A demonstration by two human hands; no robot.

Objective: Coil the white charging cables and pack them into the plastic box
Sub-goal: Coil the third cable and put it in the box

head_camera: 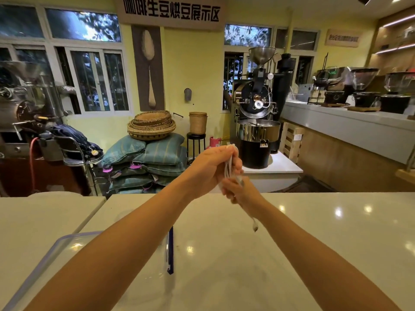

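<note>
A white charging cable (228, 168) is bunched in loops between both hands, raised above the far edge of the white counter. My left hand (211, 169) grips the upper part of the bundle. Just below it, my right hand (239, 190) pinches the lower part. One plug end (255, 227) dangles beneath my right wrist. The clear plastic box (67, 240), with blue-tinted rim, sits at the lower left of the counter, mostly hidden under my left forearm. Its blue-edged right side (170, 252) shows beyond the arm.
The glossy white counter (292, 243) fills the lower half of the view. Beyond its far edge stand stacked green sacks (152, 162), woven baskets (151, 126), a black coffee roaster (258, 122) and a grey bar with coffee machines (350, 122) on the right.
</note>
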